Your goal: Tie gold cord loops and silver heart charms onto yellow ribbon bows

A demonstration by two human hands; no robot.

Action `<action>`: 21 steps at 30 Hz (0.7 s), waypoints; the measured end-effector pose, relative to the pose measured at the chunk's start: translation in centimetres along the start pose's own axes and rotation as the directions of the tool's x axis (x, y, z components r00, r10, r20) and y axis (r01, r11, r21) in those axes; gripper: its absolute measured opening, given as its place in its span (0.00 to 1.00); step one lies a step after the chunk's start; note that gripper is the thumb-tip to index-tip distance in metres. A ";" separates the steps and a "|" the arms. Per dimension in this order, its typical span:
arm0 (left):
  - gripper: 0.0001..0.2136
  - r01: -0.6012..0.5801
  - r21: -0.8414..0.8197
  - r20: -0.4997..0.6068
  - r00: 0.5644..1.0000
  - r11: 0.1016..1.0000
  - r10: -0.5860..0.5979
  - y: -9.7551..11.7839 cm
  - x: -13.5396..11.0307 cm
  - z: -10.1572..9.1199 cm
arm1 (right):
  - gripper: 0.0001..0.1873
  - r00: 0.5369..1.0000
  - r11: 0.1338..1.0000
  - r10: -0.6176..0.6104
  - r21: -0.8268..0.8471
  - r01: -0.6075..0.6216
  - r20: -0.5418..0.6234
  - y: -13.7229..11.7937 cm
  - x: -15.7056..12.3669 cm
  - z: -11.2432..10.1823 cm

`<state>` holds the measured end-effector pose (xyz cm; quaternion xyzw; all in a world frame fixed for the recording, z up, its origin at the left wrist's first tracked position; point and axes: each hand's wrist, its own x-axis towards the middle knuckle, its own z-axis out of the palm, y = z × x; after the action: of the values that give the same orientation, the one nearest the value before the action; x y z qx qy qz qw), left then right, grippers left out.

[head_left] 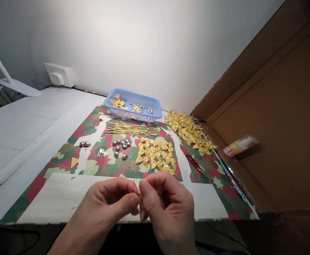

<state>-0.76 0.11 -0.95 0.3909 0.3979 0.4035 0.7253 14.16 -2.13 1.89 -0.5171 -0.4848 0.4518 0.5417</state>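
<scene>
Close together over the table's front edge, my two hands meet at the fingertips. My left hand (pixel 112 203) is closed in a pinch, and a thin upright strand (pixel 134 182) pokes up from its fingertips. My right hand (pixel 167 207) pinches right beside it; what lies between its thumb and finger is hidden. Beyond them lie yellow ribbon bows (pixel 156 154) in rows, with silver beads (pixel 121 145) to their left. Farther back is a bundle of gold cords (pixel 131 128).
A blue basket (pixel 133 117) holds bows and silver beads. Bows with cords form a pile (pixel 188 129) at right, near red-handled tweezers (pixel 196 165). A bottle (pixel 240 146) rests against the cardboard (pixel 271 124). Two beads (pixel 85 143) sit left; a lamp base (pixel 21 86) stands far left.
</scene>
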 end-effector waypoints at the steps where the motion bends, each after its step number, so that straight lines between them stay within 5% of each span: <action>1: 0.08 0.004 0.003 -0.006 1.000 1.000 -0.004 0.0 0.0 0.0 | 0.21 1.000 1.000 -0.003 -0.006 0.003 0.005 0.0 0.0 0.0; 21: 0.10 0.050 0.061 -0.044 0.998 0.997 -0.048 0.0 -0.1 0.1 | 0.21 0.998 0.997 -0.065 0.040 0.064 0.015 0.5 0.5 0.3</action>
<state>-0.74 -0.02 -0.95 0.3948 0.4348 0.3811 0.7140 13.89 -1.60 1.38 -0.4868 -0.4967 0.4478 0.5619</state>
